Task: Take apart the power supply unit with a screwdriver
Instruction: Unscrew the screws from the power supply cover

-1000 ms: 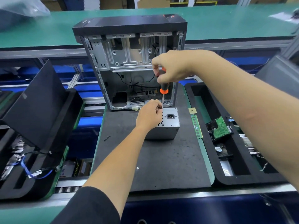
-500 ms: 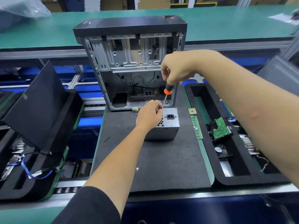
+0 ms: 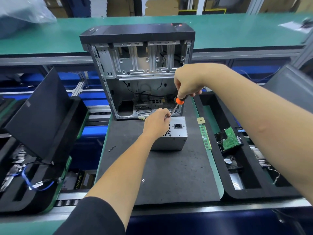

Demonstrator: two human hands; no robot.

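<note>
A silver power supply unit [image 3: 176, 134] with a black socket on top sits on the dark mat [image 3: 169, 175]. My left hand [image 3: 156, 123] rests on its top left part, fingers curled and pinching at the screwdriver's tip. My right hand [image 3: 188, 81] grips the screwdriver [image 3: 177, 105], whose orange collar and slanted metal shaft point down-left to the unit's top edge. The tip itself is hidden by my left fingers.
An open computer case [image 3: 140, 73] stands just behind the unit. A memory stick [image 3: 205, 137] and a small chip [image 3: 200, 120] lie to the right on the green strip. Black foam trays flank the mat: right one [image 3: 218, 175] holds a hard drive [image 3: 227, 139]; left one [image 3: 39, 197] holds cables. Loose screws [image 3: 111, 148] lie left.
My right hand has shifted to the right and lowered, tilting the screwdriver from upright to a slant. My left hand stays at the unit's top edge.
</note>
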